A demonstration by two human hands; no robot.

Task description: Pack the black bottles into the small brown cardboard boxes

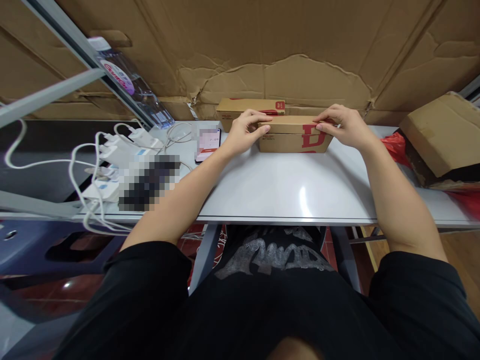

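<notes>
A small brown cardboard box (285,142) with a red letter on its front stands on the white table in front of me. Its lid lies on top, with a thin seam along the front. My left hand (248,129) grips the lid's left end between thumb and fingers. At the right end, my right hand (344,125) holds the box the same way, thumb in front and fingers on top. Directly behind, to the left, sits a second brown box (228,106) with red print, partly hidden by my left hand.
A phone (208,145) lies left of the boxes on the white table (285,192). Farther left are white power strips (112,152) with chargers and loose cables, and a leaning water bottle (135,87). An open carton (442,135) and red plastic (396,148) are at right; cardboard lines the back.
</notes>
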